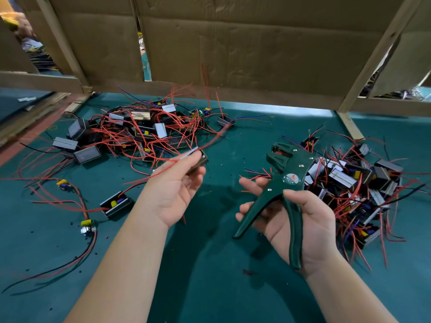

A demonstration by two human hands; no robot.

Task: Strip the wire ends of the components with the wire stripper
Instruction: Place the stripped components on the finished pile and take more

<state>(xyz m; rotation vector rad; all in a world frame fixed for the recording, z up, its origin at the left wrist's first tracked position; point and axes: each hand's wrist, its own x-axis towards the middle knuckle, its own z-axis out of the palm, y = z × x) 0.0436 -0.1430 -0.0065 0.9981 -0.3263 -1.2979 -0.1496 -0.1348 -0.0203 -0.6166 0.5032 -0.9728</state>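
The green counter (210, 271) fills the lower part of the view, and a brown cardboard wall (233, 47) with wooden bars stands along its far edge. A big pile of components (140, 129) with tangled red and black wires lies near the far edge, toward the left side. A second pile (349, 183) lies near the right edge. Both forearms reach in from the near edge, and the hands are raised above the middle of the counter. The right hand (303, 224) holds the dark green wire stripper (284, 183). Its grip is closed around the two handles, with the thumb over one handle and the fingers behind the other. The handles stand spread apart, and the head of the tool points toward the far edge. The left hand (172, 194) is palm up, and its grip pinches one small component (198, 163) between the thumb and the fingertips. A red wire (217, 138) from this component curves away toward the far edge and does not touch the stripper. One single component (115, 203) lies near the left edge, and a small part with a yellow cap (87, 226) lies just beside it.
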